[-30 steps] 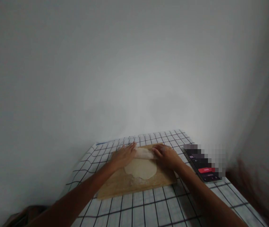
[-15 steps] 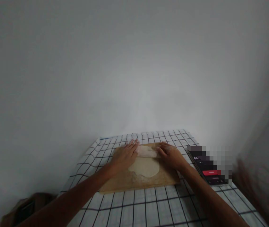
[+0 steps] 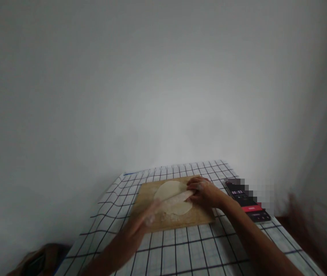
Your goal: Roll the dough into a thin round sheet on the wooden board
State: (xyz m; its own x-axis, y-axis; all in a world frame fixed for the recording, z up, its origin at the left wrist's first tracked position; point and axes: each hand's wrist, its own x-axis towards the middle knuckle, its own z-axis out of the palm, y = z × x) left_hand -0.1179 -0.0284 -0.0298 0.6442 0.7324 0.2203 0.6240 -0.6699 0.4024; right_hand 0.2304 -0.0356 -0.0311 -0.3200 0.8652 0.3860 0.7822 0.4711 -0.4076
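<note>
A flat, roughly round sheet of pale dough [image 3: 169, 188] lies on a wooden board [image 3: 144, 191] dusted with flour. Across the dough, at a slant, rests a floured rolling pin [image 3: 177, 198]. My right hand [image 3: 205, 193] has its fingers wrapped around the pin's right end. At the pin's lower left end is my left hand [image 3: 147, 215], smeared by motion, so its fingers and grip cannot be made out.
The table wears a white cloth with dark grid lines [image 3: 169, 249]. Right of the board lies a phone [image 3: 245, 201] showing a timer. A brown object [image 3: 41, 260] sits low at the left. A pale wall [image 3: 163, 96] stands behind the table.
The rolling pin has turned from lying nearly level at the dough's far side to a slant across its middle. My left hand has come down and nearer; my right hand stays near the right end.
</note>
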